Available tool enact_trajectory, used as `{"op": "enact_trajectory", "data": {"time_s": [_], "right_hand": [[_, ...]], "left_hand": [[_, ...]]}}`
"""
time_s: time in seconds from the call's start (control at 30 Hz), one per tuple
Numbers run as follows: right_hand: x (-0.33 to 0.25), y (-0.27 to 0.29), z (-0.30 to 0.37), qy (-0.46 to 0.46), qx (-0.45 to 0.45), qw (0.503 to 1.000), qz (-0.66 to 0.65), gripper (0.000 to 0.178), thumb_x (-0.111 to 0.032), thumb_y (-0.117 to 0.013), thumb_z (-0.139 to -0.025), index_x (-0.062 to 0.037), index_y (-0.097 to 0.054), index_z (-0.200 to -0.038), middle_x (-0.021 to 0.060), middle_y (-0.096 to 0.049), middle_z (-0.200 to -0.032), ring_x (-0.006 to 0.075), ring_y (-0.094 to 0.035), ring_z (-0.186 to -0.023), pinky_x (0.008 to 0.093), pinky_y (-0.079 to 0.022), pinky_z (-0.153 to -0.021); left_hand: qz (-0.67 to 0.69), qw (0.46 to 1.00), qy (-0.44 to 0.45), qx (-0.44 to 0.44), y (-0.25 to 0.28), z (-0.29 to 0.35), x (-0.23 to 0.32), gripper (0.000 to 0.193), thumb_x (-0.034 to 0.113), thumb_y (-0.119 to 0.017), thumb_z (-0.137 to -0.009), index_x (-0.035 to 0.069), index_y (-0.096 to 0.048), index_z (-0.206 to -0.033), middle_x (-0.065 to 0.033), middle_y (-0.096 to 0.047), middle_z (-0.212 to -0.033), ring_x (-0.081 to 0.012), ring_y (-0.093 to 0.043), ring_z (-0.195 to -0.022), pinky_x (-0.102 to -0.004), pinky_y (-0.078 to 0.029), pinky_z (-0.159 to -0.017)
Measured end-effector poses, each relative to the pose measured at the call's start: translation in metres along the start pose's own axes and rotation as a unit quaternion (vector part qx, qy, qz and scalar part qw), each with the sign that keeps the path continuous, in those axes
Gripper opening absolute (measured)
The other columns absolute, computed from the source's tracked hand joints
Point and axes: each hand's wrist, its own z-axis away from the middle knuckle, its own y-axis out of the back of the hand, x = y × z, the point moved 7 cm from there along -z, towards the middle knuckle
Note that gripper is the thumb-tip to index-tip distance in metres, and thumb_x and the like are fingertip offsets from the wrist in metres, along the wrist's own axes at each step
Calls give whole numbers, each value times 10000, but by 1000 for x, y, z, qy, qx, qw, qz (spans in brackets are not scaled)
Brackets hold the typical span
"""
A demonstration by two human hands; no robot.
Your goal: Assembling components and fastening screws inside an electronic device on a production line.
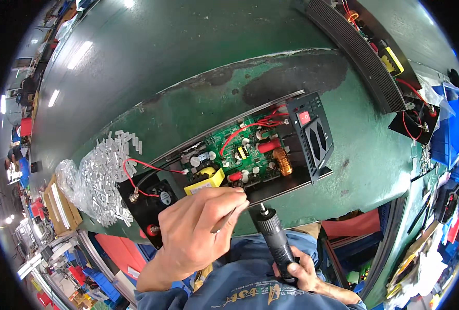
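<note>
An opened power inverter (250, 150) lies tilted across the bench, its green circuit board, copper coil and red wires bare. Its end panel with a red switch (304, 118) faces right. My left hand (201, 227) is closed in a pinch over the near edge of the casing, holding a thin metal tool (230, 219) that looks like tweezers; the fingers partly hide it. Below that edge, my right hand (303, 271) grips a black electric screwdriver (275, 235), whose bit points up toward the casing. A black fan panel (159, 195) hangs on red wires at the left, partly behind my left hand.
A heap of small silver metal pieces (108, 178) spills from a clear plastic bag (71, 178) at the left. Another opened ribbed casing (361, 54) lies at the upper right. Blue bins (449, 124) and loose screws stand at the far right. A bench edge runs in front of me.
</note>
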Motion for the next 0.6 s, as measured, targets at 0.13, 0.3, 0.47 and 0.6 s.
{"op": "enact_trajectory", "data": {"time_s": [0.13,0.3,0.47,0.6], "right_hand": [[0,3,5,-12,27,998,52,609,-413,-708,-932,34,-502,-1292,101,-673,-928,136,-609,-793,286,-490,-702],[-2,3,8,-49,16,984,172,485,-315,-693,-968,22,-497,-1256,76,-657,-966,130,-597,-892,307,-489,-815],[-9,3,7,-64,21,979,195,418,-285,-689,-966,21,-525,-1199,71,-651,-966,127,-586,-894,319,-484,-822],[-7,5,5,-36,16,981,188,500,-421,-639,-970,20,-537,-1184,78,-643,-948,147,-582,-858,313,-473,-794]], "left_hand": [[92,992,31,86,24,-1,12,221,-23,-728,-845,-2,-653,-1052,-170,-715,-951,-317,-710,-800,-353,-591,-718],[-142,985,7,-93,-1,-9,17,342,119,-776,-715,71,-728,-1050,-21,-586,-927,-186,-610,-768,-301,-500,-588],[-207,957,22,-202,-20,-13,15,396,56,-768,-685,53,-708,-1076,-30,-570,-945,-198,-600,-778,-314,-492,-572],[-200,957,12,-210,-24,-17,15,369,47,-761,-694,42,-705,-1059,-31,-566,-933,-198,-598,-763,-312,-483,-563]]}}
